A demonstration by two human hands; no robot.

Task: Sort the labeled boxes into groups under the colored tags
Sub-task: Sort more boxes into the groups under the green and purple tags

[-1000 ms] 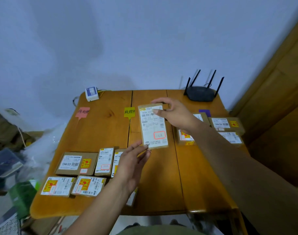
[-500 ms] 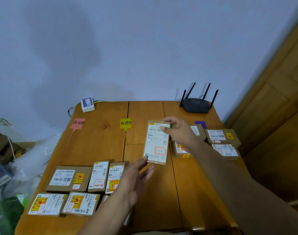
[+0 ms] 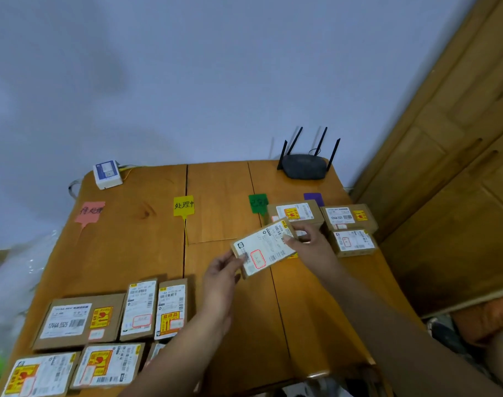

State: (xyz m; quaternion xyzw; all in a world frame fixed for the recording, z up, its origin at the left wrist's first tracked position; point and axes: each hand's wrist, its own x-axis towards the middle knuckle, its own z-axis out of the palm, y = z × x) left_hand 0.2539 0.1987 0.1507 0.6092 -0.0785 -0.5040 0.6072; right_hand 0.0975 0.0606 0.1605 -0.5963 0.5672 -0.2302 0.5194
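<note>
Your left hand (image 3: 220, 277) pinches box (image 3: 264, 247) at near corner, right hand (image 3: 312, 245) grips far edge; box tilted above surface (image 3: 147, 253). Green tag (image 3: 257, 204) just beyond right hand, sorted boxes (image 3: 349, 229) right.

My wooden desk in a corner, against a pale wall

The desk (image 3: 221, 184) is orange-brown planks with seams running away from me. A bluish-white wall (image 3: 216, 67) stands behind it in soft light, and a panelled wooden door (image 3: 456, 144) fills my right side.
</note>
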